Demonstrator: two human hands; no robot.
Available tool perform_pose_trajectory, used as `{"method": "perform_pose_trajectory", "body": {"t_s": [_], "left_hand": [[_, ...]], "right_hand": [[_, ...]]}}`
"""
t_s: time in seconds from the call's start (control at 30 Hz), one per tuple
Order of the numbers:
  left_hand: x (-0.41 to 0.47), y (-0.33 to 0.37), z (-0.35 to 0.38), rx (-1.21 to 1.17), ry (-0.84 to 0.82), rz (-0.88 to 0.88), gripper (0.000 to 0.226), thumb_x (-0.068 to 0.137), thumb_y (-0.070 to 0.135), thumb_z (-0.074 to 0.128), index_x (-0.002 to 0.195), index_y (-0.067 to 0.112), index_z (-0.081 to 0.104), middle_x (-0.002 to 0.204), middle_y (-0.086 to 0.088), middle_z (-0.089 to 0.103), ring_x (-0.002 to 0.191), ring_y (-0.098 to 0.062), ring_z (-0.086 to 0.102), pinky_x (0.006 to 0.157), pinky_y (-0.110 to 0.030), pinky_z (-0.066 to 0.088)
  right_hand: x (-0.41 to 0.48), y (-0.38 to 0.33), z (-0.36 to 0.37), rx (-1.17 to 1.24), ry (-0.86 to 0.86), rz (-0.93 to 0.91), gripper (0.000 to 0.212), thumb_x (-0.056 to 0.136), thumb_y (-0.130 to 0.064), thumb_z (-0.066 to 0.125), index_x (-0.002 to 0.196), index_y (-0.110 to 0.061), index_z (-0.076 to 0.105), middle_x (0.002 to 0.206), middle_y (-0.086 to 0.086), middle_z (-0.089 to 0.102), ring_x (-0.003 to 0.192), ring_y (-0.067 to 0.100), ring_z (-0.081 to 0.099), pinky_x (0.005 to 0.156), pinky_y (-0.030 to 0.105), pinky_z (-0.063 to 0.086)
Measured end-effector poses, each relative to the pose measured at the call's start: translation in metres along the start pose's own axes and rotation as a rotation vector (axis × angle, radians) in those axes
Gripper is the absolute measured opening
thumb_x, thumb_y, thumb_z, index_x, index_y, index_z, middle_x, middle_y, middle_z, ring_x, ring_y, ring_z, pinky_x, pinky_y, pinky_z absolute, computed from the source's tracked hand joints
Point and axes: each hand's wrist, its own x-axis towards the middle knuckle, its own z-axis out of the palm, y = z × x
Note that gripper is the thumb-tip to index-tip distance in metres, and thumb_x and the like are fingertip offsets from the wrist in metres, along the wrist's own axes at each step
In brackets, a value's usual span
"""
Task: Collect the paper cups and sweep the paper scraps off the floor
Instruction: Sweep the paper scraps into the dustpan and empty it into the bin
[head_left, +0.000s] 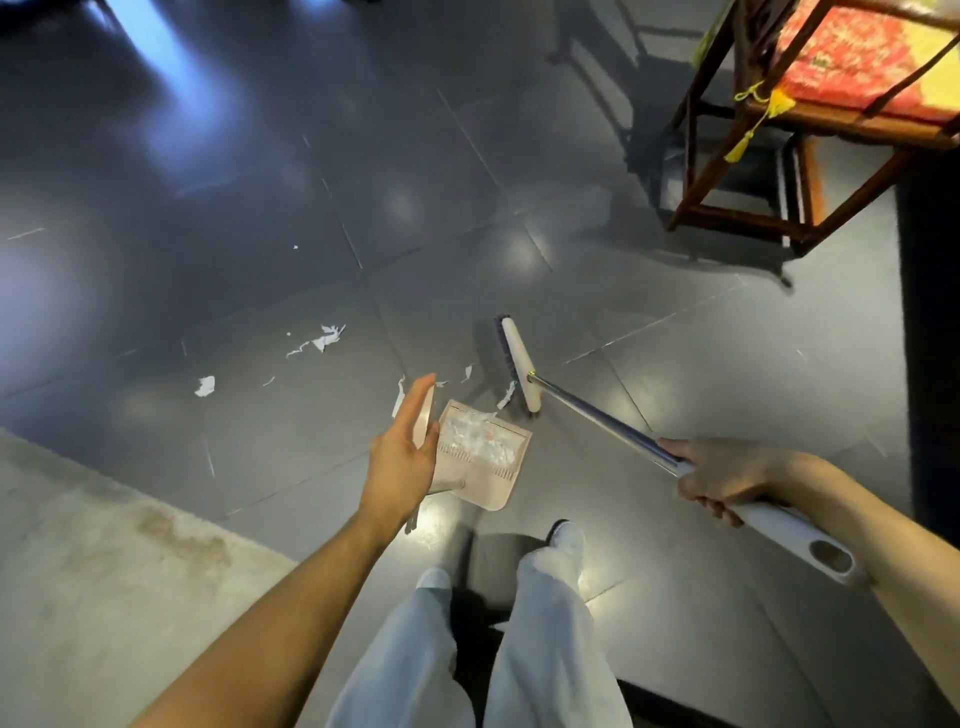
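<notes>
White paper scraps lie on the dark tiled floor: a torn strip (326, 339), a small piece (205, 386) to its left, and shreds (506, 395) beside the broom. The beige dustpan (485, 452) stands on the floor with white scraps inside. My left hand (402, 447) holds its upright handle between straight fingers and thumb. My right hand (727, 478) grips the broom's long handle. The broom head (519, 364) rests on the floor just beyond the dustpan. I see no paper cups.
A wooden chair (779, 156) with a red and yellow cushion stands at the upper right. A pale, stained rug (104, 545) covers the lower left. A dark edge (930, 338) runs along the right side. My legs and feet (550, 597) are just behind the dustpan.
</notes>
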Motion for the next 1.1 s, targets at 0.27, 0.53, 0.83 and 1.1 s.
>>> {"method": "perform_pose_trajectory", "body": {"t_s": [0.27, 0.53, 0.83, 1.1], "left_hand": [[0.018, 0.027, 0.052, -0.019, 0.185, -0.125, 0.063, 0.098, 0.021, 0.05, 0.119, 0.074, 0.025, 0.093, 0.058, 0.041, 0.081, 0.021, 0.056, 0.05, 0.004, 0.036], [-0.013, 0.004, 0.053, 0.092, 0.399, -0.245, 0.06, 0.098, 0.023, 0.052, 0.132, 0.067, 0.028, 0.11, -0.001, 0.064, 0.056, -0.018, 0.058, 0.059, -0.011, 0.048], [-0.032, -0.014, 0.023, 0.037, 0.609, -0.392, 0.062, 0.097, 0.022, 0.052, 0.128, 0.07, 0.029, 0.082, 0.043, 0.054, 0.057, -0.022, 0.061, 0.056, -0.018, 0.049], [-0.014, -0.03, -0.021, -0.028, 0.615, -0.4, 0.067, 0.096, 0.014, 0.054, 0.123, 0.072, 0.033, 0.09, 0.028, 0.056, 0.064, -0.028, 0.061, 0.059, -0.018, 0.05]], "right_hand": [[0.067, -0.007, -0.084, -0.108, -0.055, -0.008, 0.056, 0.089, -0.002, 0.044, 0.142, -0.017, 0.032, 0.074, 0.011, 0.057, 0.053, 0.013, 0.051, 0.049, 0.025, 0.048], [0.118, -0.09, -0.09, -0.112, -0.228, -0.064, 0.02, 0.09, 0.002, 0.046, 0.108, -0.003, 0.051, 0.048, 0.001, 0.052, 0.038, 0.007, 0.045, 0.038, 0.02, 0.04], [0.142, -0.21, -0.059, -0.209, -0.272, -0.113, 0.026, 0.09, 0.004, 0.047, 0.108, -0.015, 0.048, 0.042, 0.0, 0.047, 0.034, 0.006, 0.037, 0.034, 0.016, 0.035], [0.131, -0.269, -0.076, -0.552, -0.215, -0.262, 0.042, 0.091, -0.001, 0.048, 0.124, -0.026, 0.044, 0.061, 0.005, 0.05, 0.039, 0.009, 0.044, 0.039, 0.019, 0.041]]}}
